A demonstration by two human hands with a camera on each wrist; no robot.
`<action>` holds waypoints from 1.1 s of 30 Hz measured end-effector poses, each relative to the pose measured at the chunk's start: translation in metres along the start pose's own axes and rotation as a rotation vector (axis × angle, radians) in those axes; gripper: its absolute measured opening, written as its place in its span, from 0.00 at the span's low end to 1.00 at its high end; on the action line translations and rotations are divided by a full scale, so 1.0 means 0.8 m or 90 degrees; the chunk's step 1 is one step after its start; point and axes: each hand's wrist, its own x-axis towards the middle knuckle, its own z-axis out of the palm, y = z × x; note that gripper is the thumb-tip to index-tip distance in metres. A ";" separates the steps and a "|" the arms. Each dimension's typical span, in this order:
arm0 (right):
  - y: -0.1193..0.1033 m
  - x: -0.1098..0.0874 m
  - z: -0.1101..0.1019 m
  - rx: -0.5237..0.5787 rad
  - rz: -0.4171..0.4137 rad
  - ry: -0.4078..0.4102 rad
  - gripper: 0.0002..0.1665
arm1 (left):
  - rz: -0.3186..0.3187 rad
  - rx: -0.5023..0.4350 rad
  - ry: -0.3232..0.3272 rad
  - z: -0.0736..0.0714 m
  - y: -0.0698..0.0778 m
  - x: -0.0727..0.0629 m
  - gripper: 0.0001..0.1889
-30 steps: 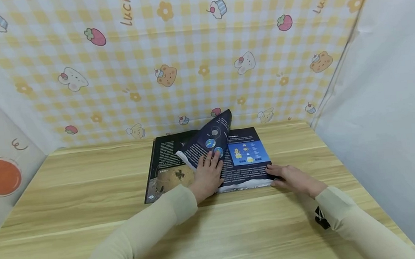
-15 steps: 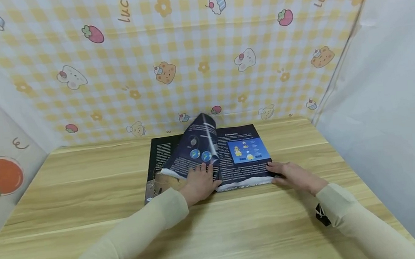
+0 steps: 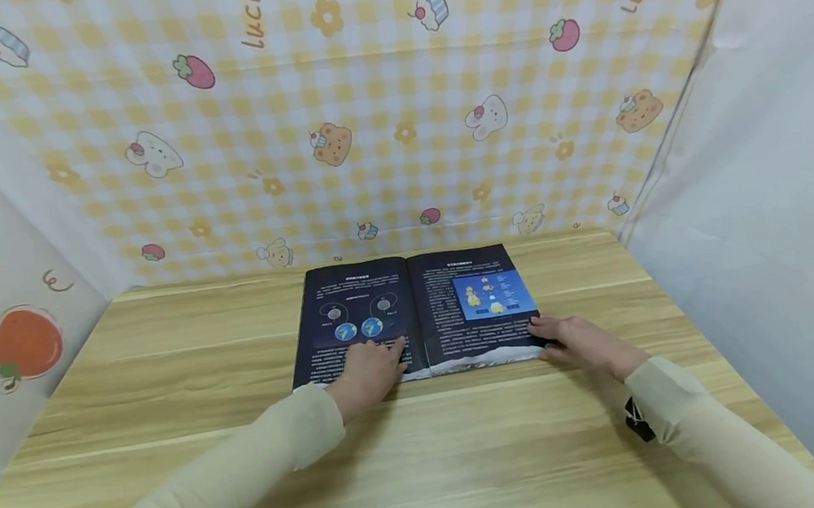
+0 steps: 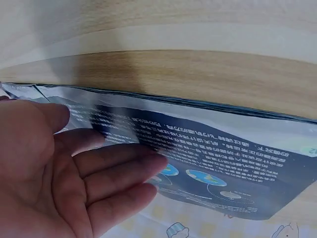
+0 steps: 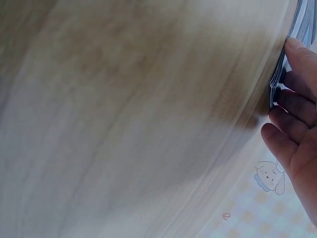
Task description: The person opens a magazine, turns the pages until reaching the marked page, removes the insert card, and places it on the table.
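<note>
An open book (image 3: pixel 359 291) with dark, printed pages lies on the table. Its left page carries two small globes, and a blue picture fills part of the right page. My left hand (image 3: pixel 368 372) rests over the lower part of the left page, index finger pointing toward the fold. In the left wrist view that hand (image 4: pixel 74 173) has its palm turned to the camera and loosely bent fingers, with nothing held. At the book's lower right corner, my right hand (image 3: pixel 581 343) grips the edge; the right wrist view has its thumb and bent fingers (image 5: pixel 294 106) around the corner.
The wooden table (image 3: pixel 471 460) runs up to a yellow checked cloth (image 3: pixel 391 84) behind the book. White sheets (image 3: pixel 774 169) hang at both sides. A small black object (image 3: pixel 639 420) shows beside the right cuff.
The raised page has turned over to the left and now lies flat. My left hand moved left with it. My right hand stays at the corner.
</note>
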 end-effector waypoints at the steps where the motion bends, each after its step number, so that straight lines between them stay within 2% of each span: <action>1: 0.001 0.000 0.001 0.001 0.001 -0.003 0.27 | 0.003 0.010 -0.003 0.001 0.001 0.000 0.25; 8: 0.002 0.000 0.001 0.002 0.008 -0.013 0.28 | 0.016 -0.028 -0.046 0.006 0.005 0.005 0.27; 14: 0.002 0.001 -0.006 -0.002 -0.010 -0.015 0.26 | 0.026 -0.075 -0.059 0.005 0.010 0.008 0.26; 21: 0.006 0.003 -0.014 0.006 -0.034 -0.037 0.19 | 0.040 -0.047 -0.058 0.003 0.015 0.010 0.25; 27: 0.010 0.002 -0.008 -0.029 -0.067 0.016 0.09 | 0.030 -0.032 -0.054 0.003 0.019 0.011 0.25; 33: 0.009 -0.001 -0.004 -0.058 -0.082 0.052 0.07 | 0.018 -0.019 -0.054 0.003 0.020 0.010 0.26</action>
